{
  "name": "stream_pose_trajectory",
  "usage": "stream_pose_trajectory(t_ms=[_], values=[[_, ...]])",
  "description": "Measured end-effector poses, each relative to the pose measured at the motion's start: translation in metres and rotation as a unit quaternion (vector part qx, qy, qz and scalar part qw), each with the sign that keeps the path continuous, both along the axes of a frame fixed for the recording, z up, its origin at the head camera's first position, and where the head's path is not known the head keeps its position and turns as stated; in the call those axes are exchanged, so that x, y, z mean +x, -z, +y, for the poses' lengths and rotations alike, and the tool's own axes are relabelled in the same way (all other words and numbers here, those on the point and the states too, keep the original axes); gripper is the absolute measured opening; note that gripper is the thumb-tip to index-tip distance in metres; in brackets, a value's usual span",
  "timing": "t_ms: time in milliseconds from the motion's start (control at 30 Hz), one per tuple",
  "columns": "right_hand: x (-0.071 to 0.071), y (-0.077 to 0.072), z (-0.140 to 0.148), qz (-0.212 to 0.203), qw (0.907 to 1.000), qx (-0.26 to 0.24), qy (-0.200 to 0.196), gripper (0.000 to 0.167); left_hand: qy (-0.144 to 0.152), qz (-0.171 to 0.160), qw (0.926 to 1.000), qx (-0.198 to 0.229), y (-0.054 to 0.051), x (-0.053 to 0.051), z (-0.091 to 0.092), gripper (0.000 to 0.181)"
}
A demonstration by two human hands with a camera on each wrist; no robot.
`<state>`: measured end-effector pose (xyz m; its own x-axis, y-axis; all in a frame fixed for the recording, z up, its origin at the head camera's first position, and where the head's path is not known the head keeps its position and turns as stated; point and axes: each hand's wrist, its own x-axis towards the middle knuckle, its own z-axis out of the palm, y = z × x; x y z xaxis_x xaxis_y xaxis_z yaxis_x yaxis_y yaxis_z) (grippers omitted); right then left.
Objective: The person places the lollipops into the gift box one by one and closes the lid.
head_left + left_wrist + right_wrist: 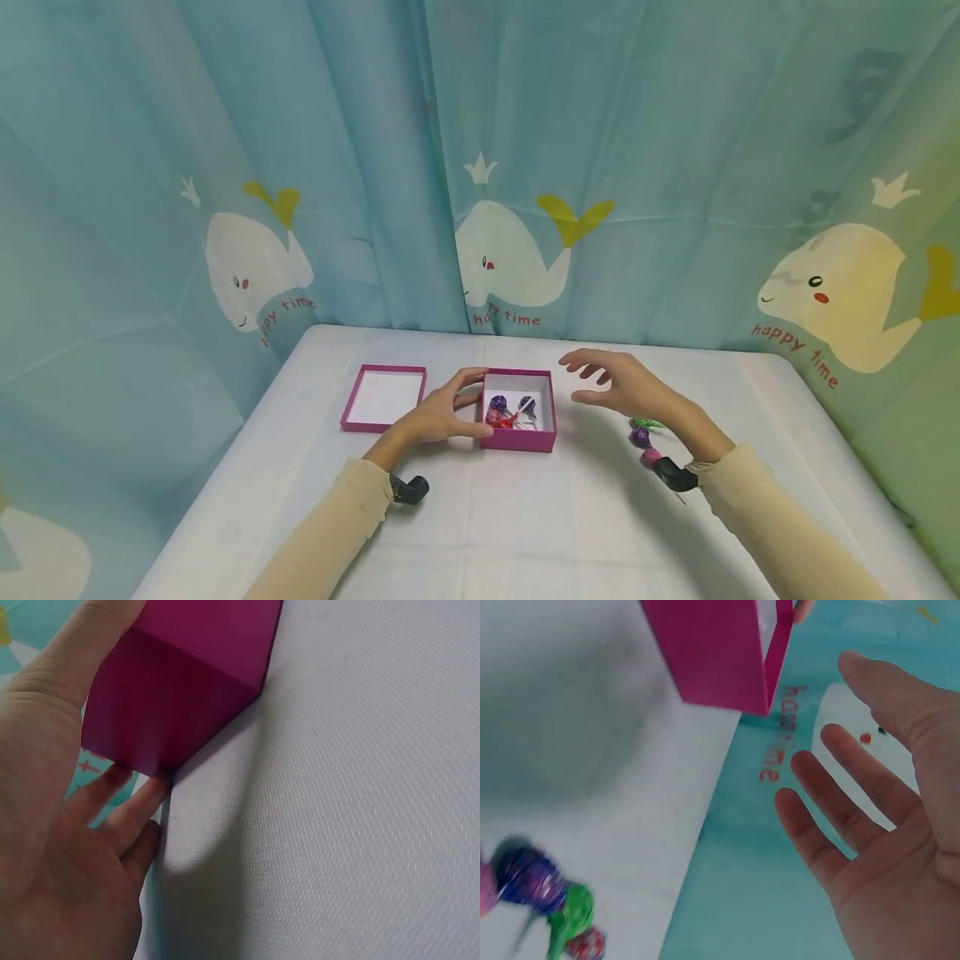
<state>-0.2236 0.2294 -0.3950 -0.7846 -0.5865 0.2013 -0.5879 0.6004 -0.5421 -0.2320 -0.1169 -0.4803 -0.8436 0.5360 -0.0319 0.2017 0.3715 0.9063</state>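
A magenta box [517, 440] with a white inside stands uncovered on the table, and several wrapped lollipops [500, 414] lie in it, purple and red ones among them. My left hand [438, 412] holds the box by its left side, thumb at the front corner and fingers toward the back. In the left wrist view, fingertips [154, 784] touch the box's lower edge. To the right of the box, my right hand [618, 385] is raised above the table with fingers spread and nothing in it. More lollipops [532, 881], purple, green, pink and red, lie on the table near my right wrist.
The box's magenta-rimmed lid [347, 410] lies to the left, white inside facing up. A white cloth covers the table [517, 525]. Behind it hangs a teal curtain [375, 167] printed with whales. Black wrist cameras [409, 490] sit at both cuffs.
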Motion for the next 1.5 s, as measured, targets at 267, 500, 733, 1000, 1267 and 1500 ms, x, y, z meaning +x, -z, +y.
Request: stream_pose_trajectory(t_ms=[267, 500, 733, 1000, 1267, 1500], values=[[0.010, 0.009, 0.037, 0.014, 0.9990, -0.003, 0.042, 0.056, 0.000, 0.001, 1.0000, 0.000, 0.001, 0.000, -0.001, 0.099], [0.013, 0.023, 0.070, 0.027, 0.9972, -0.011, 0.069, 0.051, 0.000, 0.001, 1.0000, -0.001, 0.001, -0.001, 0.000, 0.099], [0.011, 0.037, 0.095, 0.026, 0.9953, -0.016, 0.092, 0.049, 0.000, 0.003, 1.0000, -0.005, -0.001, -0.003, 0.000, 0.099], [0.007, 0.048, 0.109, -0.031, 0.9955, 0.009, 0.090, 0.043, 0.004, -0.001, 1.0000, -0.003, -0.001, -0.002, 0.002, 0.098], [0.004, 0.054, 0.112, -0.065, 0.9926, 0.030, 0.098, 0.036, 0.004, -0.006, 1.0000, 0.000, -0.001, -0.001, 0.002, 0.099], [0.002, 0.056, 0.115, -0.069, 0.9904, 0.047, 0.111, 0.028, 0.001, -0.005, 1.0000, 0.001, 0.000, -0.001, 0.000, 0.099]])
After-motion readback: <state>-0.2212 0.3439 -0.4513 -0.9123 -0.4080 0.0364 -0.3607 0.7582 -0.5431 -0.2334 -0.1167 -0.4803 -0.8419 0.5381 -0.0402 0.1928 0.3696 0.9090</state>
